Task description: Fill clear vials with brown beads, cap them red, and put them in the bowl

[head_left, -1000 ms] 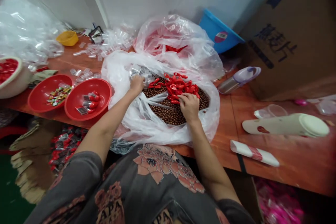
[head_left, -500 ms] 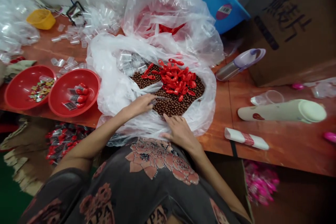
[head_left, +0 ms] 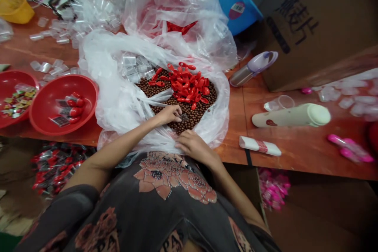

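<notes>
Left hand (head_left: 170,115) pinches clear container (head_left: 184,118) among round brown balls (head_left: 196,116); right hand (head_left: 195,145), grip unclear.

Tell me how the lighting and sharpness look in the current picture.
Head view: white glare flecks the clear bag at the back; head view: the cardboard box is in shade, darkest toward the top right corner; head view: overall softness leaves the small clear piece at the left hand indistinct.

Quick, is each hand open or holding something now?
Left hand: closed on a small clear container.
Right hand: at the white bag; open or closed cannot be told.
</notes>
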Action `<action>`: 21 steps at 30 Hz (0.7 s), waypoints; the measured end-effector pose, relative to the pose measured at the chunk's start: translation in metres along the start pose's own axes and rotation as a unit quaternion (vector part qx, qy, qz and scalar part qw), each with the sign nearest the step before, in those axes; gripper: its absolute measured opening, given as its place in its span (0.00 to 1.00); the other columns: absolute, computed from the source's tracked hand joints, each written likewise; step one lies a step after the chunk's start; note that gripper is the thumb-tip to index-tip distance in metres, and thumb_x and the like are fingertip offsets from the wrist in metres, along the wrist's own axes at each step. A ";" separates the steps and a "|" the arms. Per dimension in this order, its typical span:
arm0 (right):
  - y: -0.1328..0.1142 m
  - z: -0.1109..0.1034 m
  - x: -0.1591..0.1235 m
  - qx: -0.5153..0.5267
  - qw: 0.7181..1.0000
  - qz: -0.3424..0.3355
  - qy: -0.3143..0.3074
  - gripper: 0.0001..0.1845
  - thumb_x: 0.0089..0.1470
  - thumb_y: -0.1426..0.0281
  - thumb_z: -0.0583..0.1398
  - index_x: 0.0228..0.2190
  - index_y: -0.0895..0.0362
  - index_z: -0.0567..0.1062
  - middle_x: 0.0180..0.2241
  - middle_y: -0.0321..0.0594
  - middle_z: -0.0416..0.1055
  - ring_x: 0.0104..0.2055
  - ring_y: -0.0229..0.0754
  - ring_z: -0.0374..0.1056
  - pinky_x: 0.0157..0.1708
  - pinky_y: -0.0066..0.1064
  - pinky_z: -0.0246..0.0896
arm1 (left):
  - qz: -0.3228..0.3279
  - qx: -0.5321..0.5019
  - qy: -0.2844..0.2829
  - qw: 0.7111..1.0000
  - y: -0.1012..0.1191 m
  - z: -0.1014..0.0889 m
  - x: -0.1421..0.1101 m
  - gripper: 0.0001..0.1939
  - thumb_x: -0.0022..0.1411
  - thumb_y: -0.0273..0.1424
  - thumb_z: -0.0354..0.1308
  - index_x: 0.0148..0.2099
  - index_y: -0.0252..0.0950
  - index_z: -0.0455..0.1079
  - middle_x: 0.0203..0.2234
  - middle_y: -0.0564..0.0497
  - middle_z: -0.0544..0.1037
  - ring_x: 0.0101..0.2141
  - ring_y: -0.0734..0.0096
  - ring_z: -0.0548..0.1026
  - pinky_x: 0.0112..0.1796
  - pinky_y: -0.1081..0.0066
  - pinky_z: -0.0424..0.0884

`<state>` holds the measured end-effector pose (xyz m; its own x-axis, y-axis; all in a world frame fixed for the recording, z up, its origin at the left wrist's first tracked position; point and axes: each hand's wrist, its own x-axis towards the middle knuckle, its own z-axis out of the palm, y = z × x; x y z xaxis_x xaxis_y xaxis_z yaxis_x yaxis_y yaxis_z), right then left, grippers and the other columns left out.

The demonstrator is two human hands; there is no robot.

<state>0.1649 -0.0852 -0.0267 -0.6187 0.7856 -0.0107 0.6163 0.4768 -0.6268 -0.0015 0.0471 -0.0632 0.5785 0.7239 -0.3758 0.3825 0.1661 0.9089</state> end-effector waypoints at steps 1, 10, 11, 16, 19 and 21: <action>0.004 -0.003 -0.002 0.026 0.999 0.004 0.018 0.13 0.65 0.64 0.56 0.42 0.55 0.79 0.37 0.43 0.76 0.41 0.44 0.67 0.42 0.36 0.61 | 0.008 -0.022 0.013 1.000 -0.002 0.006 0.002 0.14 0.46 0.18 0.64 0.34 0.35 0.66 0.23 0.56 0.74 0.28 0.71 0.74 0.33 0.72 0.67; 0.075 -0.049 0.021 0.008 0.930 0.264 0.255 0.15 0.63 0.66 0.54 0.41 0.57 0.79 0.43 0.48 0.78 0.45 0.49 0.72 0.48 0.41 0.65 | -0.002 -0.160 0.075 0.984 -0.005 0.024 0.003 0.16 0.48 0.18 0.66 0.38 0.33 0.67 0.23 0.55 0.76 0.25 0.75 0.74 0.30 0.74 0.69; 0.081 -0.050 0.029 -0.008 0.928 0.275 0.251 0.15 0.62 0.67 0.54 0.42 0.58 0.79 0.44 0.49 0.78 0.46 0.50 0.72 0.49 0.42 0.65 | -0.001 -0.176 0.077 0.981 -0.005 0.024 0.002 0.16 0.48 0.18 0.66 0.38 0.33 0.67 0.23 0.56 0.76 0.25 0.75 0.74 0.30 0.74 0.69; 0.089 -0.048 0.063 -0.088 0.924 0.305 0.215 0.16 0.61 0.61 0.57 0.44 0.56 0.79 0.43 0.49 0.77 0.45 0.51 0.71 0.46 0.41 0.64 | -0.004 -0.248 0.082 0.965 -0.010 0.020 0.000 0.19 0.45 0.21 0.70 0.40 0.32 0.68 0.24 0.56 0.76 0.26 0.77 0.75 0.31 0.74 0.72; 0.088 -0.042 0.070 -0.076 0.929 0.310 0.187 0.15 0.59 0.64 0.59 0.45 0.55 0.78 0.41 0.46 0.78 0.43 0.50 0.72 0.45 0.40 0.64 | -0.012 -0.297 0.080 0.951 -0.013 0.016 -0.002 0.21 0.43 0.23 0.72 0.41 0.31 0.71 0.26 0.55 0.77 0.27 0.76 0.76 0.32 0.73 0.73; 0.088 -0.037 0.072 -0.058 0.931 0.305 0.193 0.17 0.58 0.64 0.60 0.47 0.56 0.77 0.42 0.46 0.78 0.45 0.50 0.72 0.45 0.40 0.65 | -0.008 -0.317 0.080 0.945 -0.015 0.013 -0.005 0.22 0.43 0.24 0.73 0.43 0.31 0.73 0.29 0.52 0.79 0.29 0.75 0.77 0.33 0.73 0.74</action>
<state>0.1929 0.0278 -0.0538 0.0716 0.9965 -0.0430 0.8579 -0.0835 -0.5070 -0.0003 0.0325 -0.0772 0.4406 0.8014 -0.4046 -0.1478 0.5093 0.8478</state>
